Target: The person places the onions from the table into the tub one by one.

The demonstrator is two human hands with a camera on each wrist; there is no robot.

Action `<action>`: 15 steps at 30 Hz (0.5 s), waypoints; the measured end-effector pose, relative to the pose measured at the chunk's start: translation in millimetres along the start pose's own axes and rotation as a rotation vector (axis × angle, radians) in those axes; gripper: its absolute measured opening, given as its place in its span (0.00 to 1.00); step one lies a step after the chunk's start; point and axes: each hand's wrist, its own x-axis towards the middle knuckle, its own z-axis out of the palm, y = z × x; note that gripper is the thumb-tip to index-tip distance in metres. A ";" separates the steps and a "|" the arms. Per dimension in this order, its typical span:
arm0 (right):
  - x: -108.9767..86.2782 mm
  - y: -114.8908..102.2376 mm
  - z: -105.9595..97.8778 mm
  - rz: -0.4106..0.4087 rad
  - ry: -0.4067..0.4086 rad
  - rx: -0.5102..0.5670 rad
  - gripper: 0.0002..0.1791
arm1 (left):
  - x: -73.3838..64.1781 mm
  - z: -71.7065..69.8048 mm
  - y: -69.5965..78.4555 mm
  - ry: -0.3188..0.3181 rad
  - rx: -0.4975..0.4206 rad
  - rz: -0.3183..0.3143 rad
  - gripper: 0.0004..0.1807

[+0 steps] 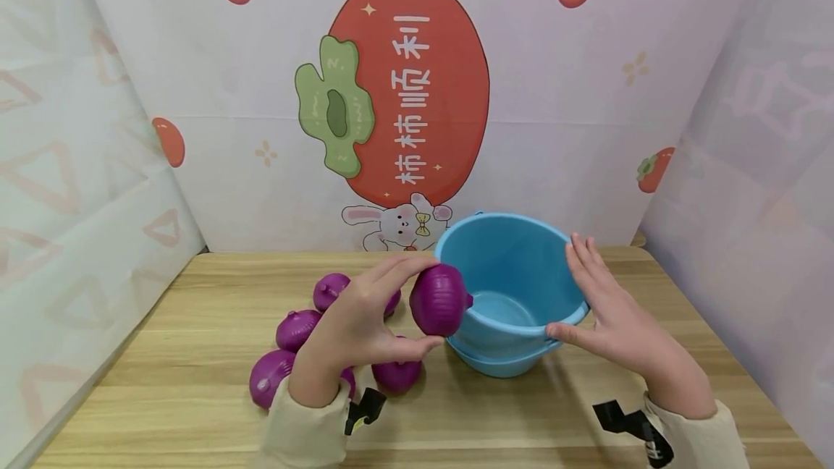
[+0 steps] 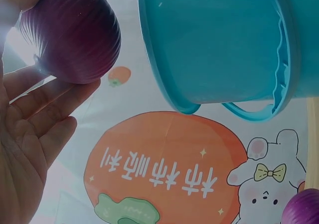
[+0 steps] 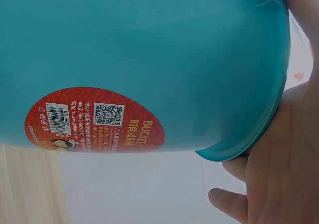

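Note:
My left hand grips a purple onion between thumb and fingers, raised beside the left rim of a light blue bucket. The left wrist view shows the onion near my fingertips, apart from the bucket. My right hand rests on the bucket's right side with fingers extended and spread, the thumb at the near rim. In the right wrist view the palm lies against the rim. The bucket's mouth faces up, and its visible inside holds nothing.
Several more purple onions lie on the wooden table left of the bucket, including one by its base; my left arm partly hides them. A printed cloth backdrop stands behind, with cloth walls on both sides.

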 end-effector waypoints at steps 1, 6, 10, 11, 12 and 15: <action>-0.1 -0.1 0.0 -0.001 0.000 0.002 0.62 | 0.6 0.7 -0.1 0.004 -0.005 0.001 0.47; -0.8 -0.8 0.1 -0.002 0.002 0.003 0.62 | 3.0 5.0 -2.1 0.015 -0.028 -0.004 0.45; -1.0 -1.7 0.0 0.002 0.003 0.003 0.62 | 4.9 8.8 -4.5 0.017 -0.047 -0.005 0.43; -1.0 -1.9 -0.1 0.003 0.003 0.003 0.62 | 5.6 9.6 -5.1 0.018 -0.048 -0.001 0.43; -0.9 -2.1 -0.1 0.002 0.004 0.003 0.62 | 6.5 10.5 -5.8 0.020 -0.050 0.007 0.43; -0.5 -2.7 -0.3 0.001 0.005 0.006 0.62 | 9.4 13.4 -7.7 0.028 -0.046 0.037 0.44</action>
